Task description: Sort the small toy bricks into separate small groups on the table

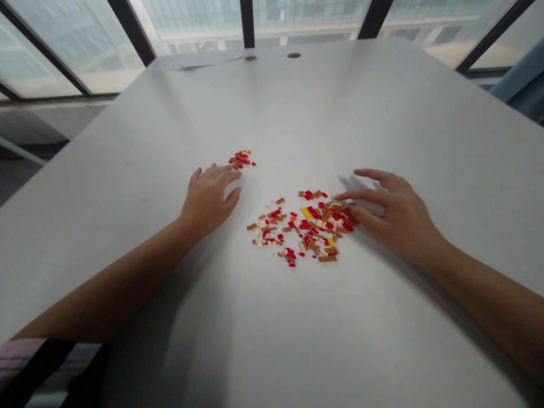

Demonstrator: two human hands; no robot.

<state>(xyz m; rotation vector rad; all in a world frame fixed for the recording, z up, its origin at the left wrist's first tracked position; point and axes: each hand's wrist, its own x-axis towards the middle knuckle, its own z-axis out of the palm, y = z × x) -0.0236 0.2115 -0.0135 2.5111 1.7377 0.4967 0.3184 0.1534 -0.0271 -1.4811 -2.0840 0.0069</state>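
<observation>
A spread of small building bricks (304, 225) in red, brown, yellow, pink and cream lies on the white table (272, 340). My right hand (395, 212) is at the right edge of this spread, its fingers apart and their tips over or touching the outermost bricks; nothing shows in its grasp. Farther back and to the left is a smaller heap of red, brown and orange bricks (241, 158). Just in front of that heap my left hand (210, 198) rests low over the table, palm down, fingers spread, holding nothing visible.
Flat white sheets, perhaps paper (191, 61), lie at the table's far left edge. Two round dark discs or holes (294, 55) show near the far edge. Dark-framed windows (247, 22) stand behind the table, and a blue-grey curtain-like cloth (521, 79) hangs at the right.
</observation>
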